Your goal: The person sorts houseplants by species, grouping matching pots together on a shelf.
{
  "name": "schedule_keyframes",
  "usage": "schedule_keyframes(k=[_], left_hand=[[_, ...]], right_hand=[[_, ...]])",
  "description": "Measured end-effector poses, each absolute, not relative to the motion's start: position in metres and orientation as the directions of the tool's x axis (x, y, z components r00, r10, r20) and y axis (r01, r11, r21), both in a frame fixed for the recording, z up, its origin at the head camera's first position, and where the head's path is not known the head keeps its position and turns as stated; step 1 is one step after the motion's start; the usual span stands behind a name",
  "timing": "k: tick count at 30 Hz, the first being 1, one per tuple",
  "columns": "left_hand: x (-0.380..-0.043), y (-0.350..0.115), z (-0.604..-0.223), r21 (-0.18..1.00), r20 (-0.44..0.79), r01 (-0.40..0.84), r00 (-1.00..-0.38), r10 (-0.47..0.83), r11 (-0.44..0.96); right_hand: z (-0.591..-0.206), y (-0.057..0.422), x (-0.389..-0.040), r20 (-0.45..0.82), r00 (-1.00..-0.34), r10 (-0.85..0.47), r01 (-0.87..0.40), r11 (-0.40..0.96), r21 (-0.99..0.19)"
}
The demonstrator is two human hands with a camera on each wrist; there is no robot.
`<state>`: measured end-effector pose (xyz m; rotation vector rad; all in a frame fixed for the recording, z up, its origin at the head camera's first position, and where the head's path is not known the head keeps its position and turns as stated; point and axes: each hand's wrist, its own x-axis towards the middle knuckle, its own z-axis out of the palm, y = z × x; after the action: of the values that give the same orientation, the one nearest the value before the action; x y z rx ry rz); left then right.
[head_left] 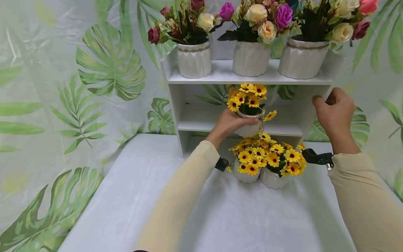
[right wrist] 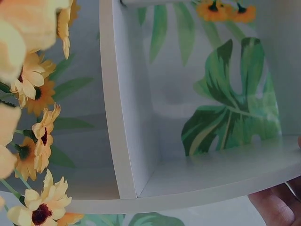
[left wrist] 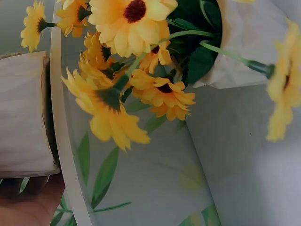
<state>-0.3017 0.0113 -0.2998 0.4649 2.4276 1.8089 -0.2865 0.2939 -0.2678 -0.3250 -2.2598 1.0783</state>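
Pot of yellow flowers (head_left: 248,130), held at the middle board (head_left: 196,117) of a white shelf unit (head_left: 176,112). The pot is pinched by the left hand (head_left: 231,124), its thumb laid across the near wall; whether the base is touching the board cannot be told. The flower heads are carried close to the near edge of the top board (head_left: 221,71). Open room is left on both sides of the pot, up to the left side panel and the right side panel (head_left: 310,112). The near edge of the right side panel is gripped by the right hand (head_left: 337,112), its thumb set on the inner side and its fingers bent round the outer side. Clearance beneath is limited by two more pots of yellow flowers, left (head_left: 246,175) and right (head_left: 274,179), which are set side by side on the table (head_left: 141,210), before the lowest compartment. Three white pots of roses, left (head_left: 194,60), middle (head_left: 251,58) and right (head_left: 303,58), are ranged along the top board, with gaps between them. The far side is closed by a leaf-printed cloth (head_left: 110,66).
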Motion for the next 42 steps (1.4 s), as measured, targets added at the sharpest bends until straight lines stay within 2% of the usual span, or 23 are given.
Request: schedule_keyframes(k=[16,30,36,42], left_hand=[[-0.311,0.041,-0.301,0.962,0.105,0.162,-0.963,0.249,0.221],[-0.303,0.071,-0.282,0.923,0.02,0.111,-0.97,0.244,0.369],[-0.301,0.08,-0.278,0.899,0.014,0.089,-0.984,0.176,0.428],[-0.3,0.096,-0.282,0.905,0.036,0.079,-0.993,0.11,0.417]], right_hand=[[-0.269,0.292,-0.287,0.406,-0.793,0.454,-0.027,0.64,-0.768],[-0.269,0.29,-0.286,0.397,-0.797,0.456,-0.013,0.644,-0.765],[-0.268,0.291,-0.288,0.403,-0.797,0.45,-0.024,0.643,-0.766],[-0.268,0.293,-0.286,0.406,-0.789,0.461,-0.027,0.635,-0.772]])
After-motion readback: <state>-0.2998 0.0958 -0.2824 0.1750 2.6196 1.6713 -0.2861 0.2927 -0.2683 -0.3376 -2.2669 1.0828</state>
